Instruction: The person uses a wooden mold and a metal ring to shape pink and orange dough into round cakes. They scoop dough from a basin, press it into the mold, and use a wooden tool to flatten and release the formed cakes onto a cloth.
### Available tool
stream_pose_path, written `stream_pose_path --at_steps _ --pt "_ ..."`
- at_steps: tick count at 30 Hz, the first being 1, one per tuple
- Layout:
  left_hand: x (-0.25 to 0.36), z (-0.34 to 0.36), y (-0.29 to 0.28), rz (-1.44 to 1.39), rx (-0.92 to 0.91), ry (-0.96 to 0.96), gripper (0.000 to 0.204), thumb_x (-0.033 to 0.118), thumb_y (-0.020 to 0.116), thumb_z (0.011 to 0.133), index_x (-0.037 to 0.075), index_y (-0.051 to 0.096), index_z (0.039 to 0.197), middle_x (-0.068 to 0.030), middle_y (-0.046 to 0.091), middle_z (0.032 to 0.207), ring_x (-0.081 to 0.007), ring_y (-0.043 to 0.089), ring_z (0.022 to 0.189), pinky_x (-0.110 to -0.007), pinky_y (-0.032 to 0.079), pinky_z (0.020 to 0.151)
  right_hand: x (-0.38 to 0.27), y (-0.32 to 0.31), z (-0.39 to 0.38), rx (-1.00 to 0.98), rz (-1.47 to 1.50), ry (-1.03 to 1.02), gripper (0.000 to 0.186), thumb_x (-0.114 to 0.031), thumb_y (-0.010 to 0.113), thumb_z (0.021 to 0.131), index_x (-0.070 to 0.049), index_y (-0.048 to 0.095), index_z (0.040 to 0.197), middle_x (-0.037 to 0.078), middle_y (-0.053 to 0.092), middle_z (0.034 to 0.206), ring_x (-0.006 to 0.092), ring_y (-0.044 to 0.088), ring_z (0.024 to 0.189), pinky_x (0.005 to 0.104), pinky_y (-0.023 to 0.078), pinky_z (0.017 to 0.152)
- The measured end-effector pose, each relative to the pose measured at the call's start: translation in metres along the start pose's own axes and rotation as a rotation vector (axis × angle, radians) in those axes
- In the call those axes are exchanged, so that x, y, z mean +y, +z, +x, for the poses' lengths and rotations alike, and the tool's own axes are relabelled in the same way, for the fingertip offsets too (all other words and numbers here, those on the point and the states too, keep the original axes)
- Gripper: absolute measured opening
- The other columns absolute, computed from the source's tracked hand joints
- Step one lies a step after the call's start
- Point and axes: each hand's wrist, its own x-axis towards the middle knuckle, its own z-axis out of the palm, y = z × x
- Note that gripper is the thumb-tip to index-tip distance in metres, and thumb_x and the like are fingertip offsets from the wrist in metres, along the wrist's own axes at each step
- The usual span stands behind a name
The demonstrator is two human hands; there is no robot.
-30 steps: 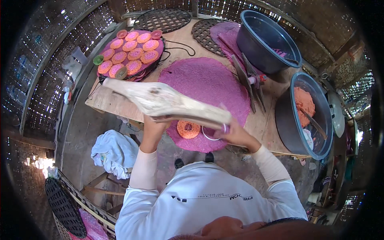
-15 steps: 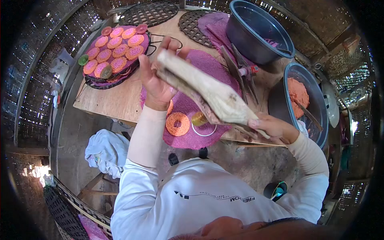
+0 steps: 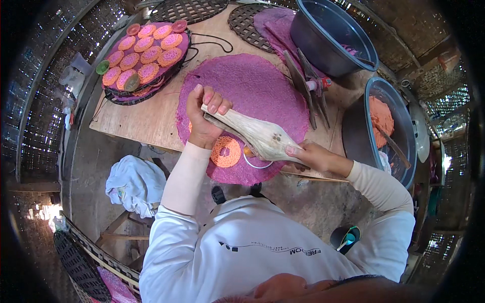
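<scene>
I hold a pale, weathered wooden tool (image 3: pixel 252 130) slantwise over a rough magenta round sheet (image 3: pixel 241 86). My left hand (image 3: pixel 208 116) is closed round its upper-left end, and my right hand (image 3: pixel 308 155) grips the lower-right end, thumb on top. Beneath it, an orange lacy ring (image 3: pixel 225 151) lies on the sheet beside a white hoop (image 3: pixel 257 165) and a small yellowish object (image 3: pixel 247 150), partly hidden by the wood.
A woven tray of pink-orange lacy discs (image 3: pixel 129 60) sits at back left. Wooden paddles (image 3: pixel 299 88) lie right of the sheet, near a dark tub (image 3: pixel 333 35) and another with orange dough (image 3: pixel 379 126). A pale cloth (image 3: pixel 134 184) is below the table (image 3: pixel 136 131).
The tool has turned from lying crosswise to slanting down to the right. My left hand has gone up and closed on its end; my right hand moved right and is now slightly back left.
</scene>
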Motion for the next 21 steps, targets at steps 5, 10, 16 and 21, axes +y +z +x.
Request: stream_pose_path --at_steps 5,10,16,21 --pt "-0.013 -0.011 -0.003 0.054 0.181 -0.001 0.036 0.034 0.042 0.089 0.019 0.038 0.056 0.0069 0.038 0.045 -0.0096 0.04 0.047 -0.029 0.038 0.06 -0.028 -0.014 -0.025 -0.078 0.014 0.154 0.082 -0.071 0.038 0.08 0.006 0.064 0.071 0.009 0.053 0.054 0.0177 0.054 0.054 0.0337 0.042 0.053" --pt "-0.031 -0.008 -0.009 0.011 0.203 -0.02 0.038 0.034 0.043 0.088 0.02 0.037 0.053 0.0076 0.035 0.044 -0.0092 0.04 0.046 -0.031 0.04 0.063 -0.031 -0.033 -0.03 0.053 -0.24 0.212 0.079 -0.072 0.044 0.076 0.004 0.062 0.065 0.01 0.052 0.052 0.0191 0.054 0.052 0.0349 0.042 0.052" --pt "-0.015 0.003 -0.01 0.082 0.096 0.045 0.042 0.034 0.04 0.09 0.021 0.035 0.05 0.0079 0.032 0.04 -0.0083 0.036 0.041 -0.028 0.038 0.063 -0.039 -0.025 -0.022 0.262 -0.315 0.084 0.072 -0.067 0.052 0.075 0.003 0.061 0.064 0.007 0.049 0.049 0.0161 0.049 0.046 0.0344 0.038 0.047" --pt "0.012 -0.006 -0.003 0.059 0.13 0.058 0.041 0.033 0.041 0.089 0.019 0.034 0.051 0.0051 0.03 0.039 -0.0115 0.035 0.039 -0.028 0.035 0.054 -0.041 -0.004 -0.004 0.253 -0.317 0.056 0.085 -0.075 0.047 0.07 0.008 0.063 0.066 0.021 0.056 0.055 0.0304 0.059 0.055 0.043 0.044 0.059"
